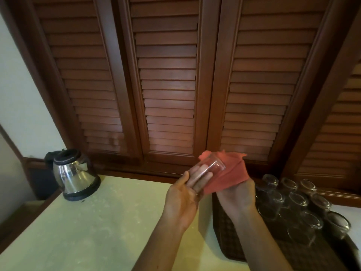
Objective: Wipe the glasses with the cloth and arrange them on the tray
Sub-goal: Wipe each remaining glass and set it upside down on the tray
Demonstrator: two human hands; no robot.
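Left hand (180, 200) holds a glass (210, 169), right hand (237, 194) grips the cloth (228, 171). Approx. 12 glasses (298, 202) sit on tray (226, 237) already; this one's mid-wipe.

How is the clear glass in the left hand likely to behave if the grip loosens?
The clear glass looks smooth, so it is probably slippery. The left hand holds it tilted, so it may slide out. It seems thin-walled, likely fragile on the counter. The red cloth in the right hand hangs floppy and offers little support.
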